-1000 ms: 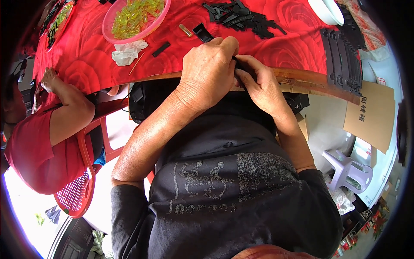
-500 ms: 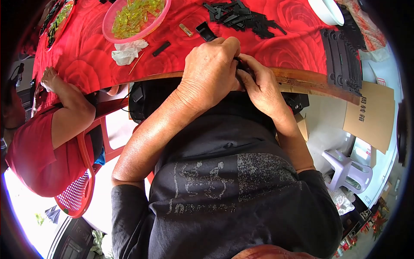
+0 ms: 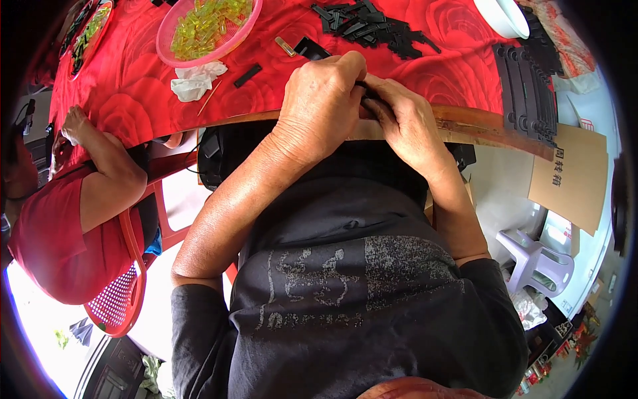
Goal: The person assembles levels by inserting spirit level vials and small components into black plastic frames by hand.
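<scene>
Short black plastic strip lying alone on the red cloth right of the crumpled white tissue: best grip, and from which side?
Pinch the short black plastic strip across its narrow width at mid-length, probably from above. It lies flat and slanted on the red rose-patterned tablecloth, with bare cloth along both long edges, apart from the crumpled white tissue.

Your left hand (image 3: 322,100) and right hand (image 3: 405,120) crowd together at the table edge (image 3: 465,120), leaving no gap between them. Straight ahead, a heap of black strips (image 3: 372,26) blocks the way. To your left you have bare red cloth (image 3: 133,80) up to the pink bowl (image 3: 199,26) and crumpled tissue (image 3: 193,80). On your right, stacked black parts (image 3: 528,90) line the rim.
</scene>
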{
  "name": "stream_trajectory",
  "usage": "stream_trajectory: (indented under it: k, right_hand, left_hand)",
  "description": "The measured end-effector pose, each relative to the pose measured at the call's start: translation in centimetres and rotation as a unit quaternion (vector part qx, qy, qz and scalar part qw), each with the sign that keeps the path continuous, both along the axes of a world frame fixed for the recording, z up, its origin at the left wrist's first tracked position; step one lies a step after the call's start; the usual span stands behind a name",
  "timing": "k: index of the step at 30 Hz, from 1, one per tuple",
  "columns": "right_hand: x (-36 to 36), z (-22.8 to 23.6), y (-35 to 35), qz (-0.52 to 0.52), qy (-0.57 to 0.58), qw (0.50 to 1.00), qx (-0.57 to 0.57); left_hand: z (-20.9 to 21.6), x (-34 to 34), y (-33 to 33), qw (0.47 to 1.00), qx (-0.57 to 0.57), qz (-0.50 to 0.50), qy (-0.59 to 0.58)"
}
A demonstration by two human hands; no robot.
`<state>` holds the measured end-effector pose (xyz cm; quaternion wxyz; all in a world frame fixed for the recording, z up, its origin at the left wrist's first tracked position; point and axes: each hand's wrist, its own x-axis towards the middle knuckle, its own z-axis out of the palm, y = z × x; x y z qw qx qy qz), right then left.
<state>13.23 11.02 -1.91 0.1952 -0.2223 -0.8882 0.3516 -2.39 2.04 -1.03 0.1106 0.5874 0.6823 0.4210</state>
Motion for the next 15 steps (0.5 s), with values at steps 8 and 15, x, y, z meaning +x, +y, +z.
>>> stream_trajectory:
  k: [8,15]
  right_hand:
    - [-0.1,-0.4,0.6,-0.012,-0.058,0.996,0.070]
    - [-0.1,-0.3,0.6,-0.032,-0.062,0.996,0.062]
  left_hand:
    - [-1.4,0.0,0.1,1.000,-0.006,0.013,-0.026]
    - [-1.0,0.0,0.2,0.999,0.013,0.017,-0.029]
